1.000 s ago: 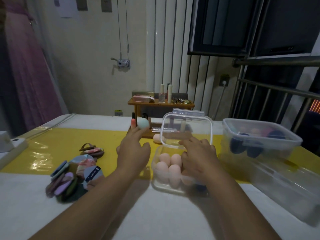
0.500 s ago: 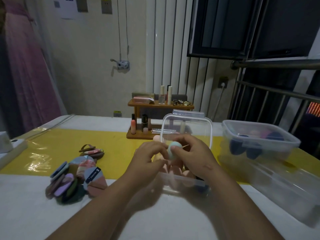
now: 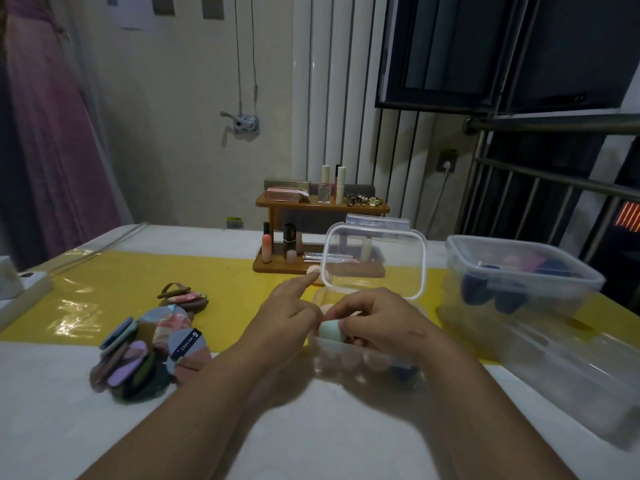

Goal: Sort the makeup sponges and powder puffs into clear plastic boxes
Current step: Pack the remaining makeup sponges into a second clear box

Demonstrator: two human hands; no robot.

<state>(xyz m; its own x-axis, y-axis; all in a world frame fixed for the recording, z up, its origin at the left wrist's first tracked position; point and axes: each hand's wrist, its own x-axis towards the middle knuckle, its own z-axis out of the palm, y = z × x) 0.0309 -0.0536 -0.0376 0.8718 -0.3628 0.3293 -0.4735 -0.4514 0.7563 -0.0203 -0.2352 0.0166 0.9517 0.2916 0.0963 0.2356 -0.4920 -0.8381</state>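
My right hand (image 3: 379, 320) is shut on a mint green makeup sponge (image 3: 330, 330) just above the small clear box (image 3: 346, 351). Pink sponges (image 3: 375, 362) lie in this box, and its hinged lid (image 3: 374, 258) stands upright behind it. My left hand (image 3: 287, 318) rests against the sponge's left side, index finger stretched forward, holding nothing. A loose pink sponge (image 3: 313, 271) lies on the yellow mat behind the hands. Powder puffs in mixed colours (image 3: 149, 351) are heaped at the left, with a few more puffs (image 3: 183, 296) behind them.
A larger clear box (image 3: 519, 271) with dark blue sponges stands at the right, stacked on another clear container (image 3: 571, 375). A wooden cosmetics rack (image 3: 322, 237) stands behind the small box. A white power strip (image 3: 20, 289) lies at the left table edge.
The mint sponge went from my raised left hand to over the box, then into my right hand. It has sunk lower, and my left index finger has lifted off it.
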